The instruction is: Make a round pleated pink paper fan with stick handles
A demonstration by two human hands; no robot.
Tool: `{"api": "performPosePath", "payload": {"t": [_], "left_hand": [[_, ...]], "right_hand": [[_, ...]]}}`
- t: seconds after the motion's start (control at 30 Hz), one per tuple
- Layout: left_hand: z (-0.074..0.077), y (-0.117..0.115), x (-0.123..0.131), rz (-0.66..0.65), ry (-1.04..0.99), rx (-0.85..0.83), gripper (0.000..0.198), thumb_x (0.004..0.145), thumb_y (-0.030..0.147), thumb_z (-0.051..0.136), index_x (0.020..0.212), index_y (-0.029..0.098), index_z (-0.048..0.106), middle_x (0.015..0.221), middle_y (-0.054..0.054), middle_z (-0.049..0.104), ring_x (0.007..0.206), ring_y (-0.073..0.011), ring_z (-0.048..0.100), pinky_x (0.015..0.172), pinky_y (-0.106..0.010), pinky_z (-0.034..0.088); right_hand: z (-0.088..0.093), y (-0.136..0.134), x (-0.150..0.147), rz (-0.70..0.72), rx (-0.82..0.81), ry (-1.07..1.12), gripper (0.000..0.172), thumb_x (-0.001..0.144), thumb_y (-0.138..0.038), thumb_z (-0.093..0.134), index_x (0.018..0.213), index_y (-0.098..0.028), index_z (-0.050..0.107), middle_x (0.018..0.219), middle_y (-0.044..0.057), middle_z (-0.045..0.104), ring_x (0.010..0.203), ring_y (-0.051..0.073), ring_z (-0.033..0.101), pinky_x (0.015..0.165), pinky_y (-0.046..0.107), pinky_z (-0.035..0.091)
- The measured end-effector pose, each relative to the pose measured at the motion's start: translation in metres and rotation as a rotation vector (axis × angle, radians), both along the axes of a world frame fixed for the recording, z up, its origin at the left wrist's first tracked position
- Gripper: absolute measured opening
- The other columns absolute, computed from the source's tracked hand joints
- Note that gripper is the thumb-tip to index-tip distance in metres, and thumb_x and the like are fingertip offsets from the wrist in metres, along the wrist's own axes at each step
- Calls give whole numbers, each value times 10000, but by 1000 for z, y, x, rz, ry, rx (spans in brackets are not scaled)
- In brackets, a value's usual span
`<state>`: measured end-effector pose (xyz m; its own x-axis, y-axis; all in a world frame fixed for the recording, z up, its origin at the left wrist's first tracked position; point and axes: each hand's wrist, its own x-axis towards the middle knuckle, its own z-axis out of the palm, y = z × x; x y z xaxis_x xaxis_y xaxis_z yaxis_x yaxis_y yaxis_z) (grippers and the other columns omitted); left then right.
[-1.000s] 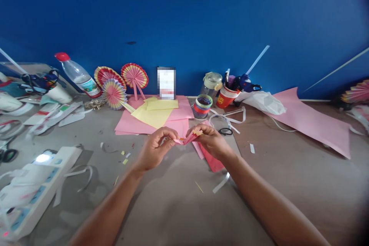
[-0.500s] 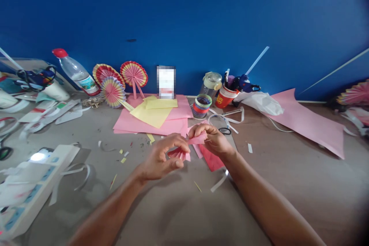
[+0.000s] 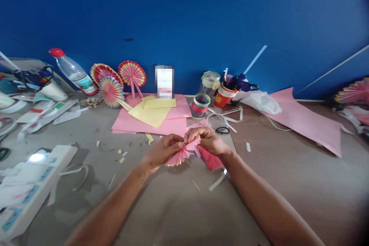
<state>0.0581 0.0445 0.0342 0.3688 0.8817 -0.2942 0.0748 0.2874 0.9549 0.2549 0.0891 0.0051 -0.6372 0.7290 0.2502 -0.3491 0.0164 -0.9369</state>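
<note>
Your left hand (image 3: 162,153) and right hand (image 3: 208,140) meet over table (image 3: 178,207), both pinching pleated pink fan (image 3: 182,153) at its top. Fan spread downward between your hands, held just above table. Red paper (image 3: 211,158) lies under your right hand. Pink and yellow sheets (image 3: 151,117) behind, near tape rolls (image 3: 201,105).

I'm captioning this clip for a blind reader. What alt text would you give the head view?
The person's left hand and right hand pinch a small pleated pink paper fan between them over a cluttered table. Behind it lie pink and yellow paper sheets, finished round fans, a plastic bottle and a red cup, against a blue wall.
</note>
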Motion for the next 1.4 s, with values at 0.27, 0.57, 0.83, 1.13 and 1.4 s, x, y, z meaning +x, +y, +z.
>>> {"api": "performPosePath", "payload": {"t": [0.27,0.57,0.83,1.13,1.4], "left_hand": [[-10,2,-2,-18,-240,-181,313,629,293,792,881,139,687,830,-44,653,744,-142,571,688,-248,419],[-14,11,-1,396,-504,-78,285,603,204,808,841,120,678,794,-43,680,696,-131,608,692,-272,489],[-19,12,0,458,-565,-41,252,620,178,797,825,128,658,807,-30,682,752,-138,633,749,-288,508],[-14,8,4,452,-517,-64,256,611,191,799,813,128,655,786,-26,673,734,-126,619,732,-266,496],[-21,8,4,415,-432,-5,297,618,222,790,862,145,640,822,-21,664,759,-137,605,761,-283,463]], "right_hand": [[15,-4,-3,-189,10,-183,307,719,-166,637,1021,-220,644,973,43,614,850,161,558,713,276,468],[2,-11,-16,-370,-221,-93,249,729,-288,659,959,-196,639,826,23,614,738,135,560,718,284,464],[14,-25,-26,-371,-39,-335,283,773,-385,627,959,-175,597,882,43,617,775,159,556,717,288,451],[22,-29,-34,-600,70,-509,128,762,-281,556,736,-159,583,719,7,573,664,127,491,622,250,389],[24,-28,-34,-660,77,-516,180,774,-298,541,651,-167,546,616,-23,478,603,113,418,583,243,346]]}}
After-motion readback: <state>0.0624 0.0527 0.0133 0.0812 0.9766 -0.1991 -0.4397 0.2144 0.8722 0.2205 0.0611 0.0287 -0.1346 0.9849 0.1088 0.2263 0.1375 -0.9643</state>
